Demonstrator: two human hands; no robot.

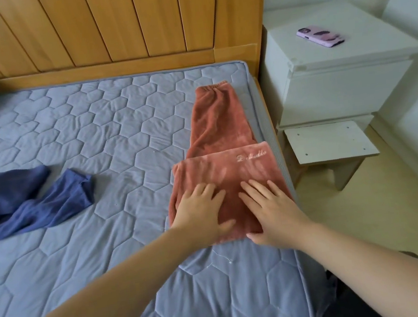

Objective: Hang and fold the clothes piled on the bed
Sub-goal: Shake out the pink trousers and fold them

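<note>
Both hands flat, fingers straight: left hand [201, 210] and right hand [272, 212] side by side pressing folded pink trousers [223, 140] on bed [94, 135]. Blue garment [26, 199] lies well apart, left.

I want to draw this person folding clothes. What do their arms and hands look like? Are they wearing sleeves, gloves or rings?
Both forearms are bare right to the picture's edge: no sleeves show. The left hand and right hand wear no gloves, and no rings, watch or bracelets are visible. The fingernails look short and unpainted.
</note>
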